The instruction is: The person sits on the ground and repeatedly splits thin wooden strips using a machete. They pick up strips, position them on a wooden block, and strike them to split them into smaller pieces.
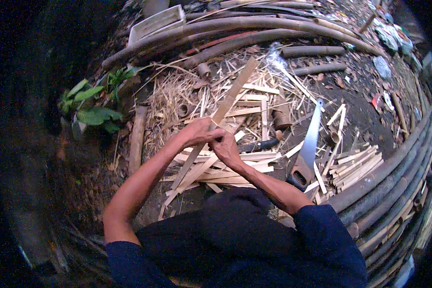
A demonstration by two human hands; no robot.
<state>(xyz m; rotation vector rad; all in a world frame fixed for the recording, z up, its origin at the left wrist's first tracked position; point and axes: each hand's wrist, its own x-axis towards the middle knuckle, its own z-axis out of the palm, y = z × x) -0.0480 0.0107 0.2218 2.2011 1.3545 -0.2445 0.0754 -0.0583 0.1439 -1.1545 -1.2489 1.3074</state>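
Over pale slats (247,178), left fingers (208,126) and right fingers (220,144) grip a long strip (237,87).

The long strip (236,90) in the middle looks like wood, flat and matt. On the right, the saw blade (312,127) is smooth, shiny metal, and its handle (302,172) looks like brown wood. The cut sticks (357,168) near it look like dry, dull wood. Far off, a see-through bag (275,57) is crinkly, glossy plastic. The shavings (162,98) on the left look rough. Near, the dark sleeve (329,233) is soft, matt cloth.
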